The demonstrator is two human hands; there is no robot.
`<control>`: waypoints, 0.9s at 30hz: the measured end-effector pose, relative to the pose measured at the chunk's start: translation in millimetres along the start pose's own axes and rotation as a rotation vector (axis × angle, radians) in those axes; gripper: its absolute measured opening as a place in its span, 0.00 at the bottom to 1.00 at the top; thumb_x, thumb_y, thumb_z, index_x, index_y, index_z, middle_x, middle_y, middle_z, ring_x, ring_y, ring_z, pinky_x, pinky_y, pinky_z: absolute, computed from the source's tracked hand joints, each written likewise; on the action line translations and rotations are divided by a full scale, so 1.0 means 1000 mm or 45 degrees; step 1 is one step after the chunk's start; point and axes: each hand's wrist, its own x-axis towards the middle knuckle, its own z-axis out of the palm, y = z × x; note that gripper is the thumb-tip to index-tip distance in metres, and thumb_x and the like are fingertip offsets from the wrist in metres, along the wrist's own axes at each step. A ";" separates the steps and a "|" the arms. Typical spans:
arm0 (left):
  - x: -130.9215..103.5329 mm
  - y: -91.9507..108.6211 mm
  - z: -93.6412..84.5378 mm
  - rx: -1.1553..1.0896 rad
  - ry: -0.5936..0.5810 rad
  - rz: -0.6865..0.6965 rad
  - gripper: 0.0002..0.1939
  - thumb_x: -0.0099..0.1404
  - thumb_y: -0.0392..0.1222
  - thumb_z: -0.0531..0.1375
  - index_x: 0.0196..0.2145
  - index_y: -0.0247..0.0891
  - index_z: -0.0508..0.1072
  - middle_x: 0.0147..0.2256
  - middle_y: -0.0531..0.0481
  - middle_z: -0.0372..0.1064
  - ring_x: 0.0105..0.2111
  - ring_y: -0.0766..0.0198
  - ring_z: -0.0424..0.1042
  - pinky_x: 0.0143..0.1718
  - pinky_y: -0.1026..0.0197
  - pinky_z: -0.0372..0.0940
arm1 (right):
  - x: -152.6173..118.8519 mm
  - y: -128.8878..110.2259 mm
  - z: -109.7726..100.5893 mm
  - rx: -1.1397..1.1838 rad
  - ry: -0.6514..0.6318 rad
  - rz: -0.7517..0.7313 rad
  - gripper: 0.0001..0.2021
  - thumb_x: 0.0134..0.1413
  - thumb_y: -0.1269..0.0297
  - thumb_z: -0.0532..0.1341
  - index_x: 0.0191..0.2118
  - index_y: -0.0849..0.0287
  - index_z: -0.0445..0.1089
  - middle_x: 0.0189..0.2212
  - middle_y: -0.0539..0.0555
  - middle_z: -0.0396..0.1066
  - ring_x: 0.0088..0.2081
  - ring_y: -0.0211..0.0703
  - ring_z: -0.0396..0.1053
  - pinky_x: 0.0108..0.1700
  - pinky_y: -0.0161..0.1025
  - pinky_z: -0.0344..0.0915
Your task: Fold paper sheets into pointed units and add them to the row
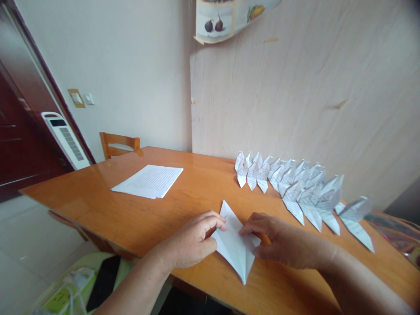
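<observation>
A folded sheet of white paper (234, 245), shaped like a long diamond with a crease toward its near tip, lies near the front edge of the wooden table. My left hand (193, 238) grips its left corner, thumb below and curled fingers above. On the other side, my right hand (278, 240) has its fingertips on the upper right edge and its thumb by the right corner. The paper's right corner is partly hidden by that hand.
Rows of folded paper figures (295, 183) stand at the back right of the table (203, 183). A stack of printed sheets (147, 180) lies to the left. Beyond are a wooden chair (120, 142) and a wall. A green power strip (61, 297) sits low at the left.
</observation>
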 end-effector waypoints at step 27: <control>0.003 -0.007 0.003 -0.082 0.020 0.009 0.13 0.65 0.30 0.55 0.42 0.43 0.75 0.48 0.53 0.73 0.50 0.62 0.69 0.54 0.61 0.61 | 0.001 0.013 -0.008 0.195 -0.140 0.015 0.10 0.57 0.65 0.66 0.45 0.51 0.78 0.42 0.52 0.71 0.44 0.44 0.70 0.47 0.38 0.64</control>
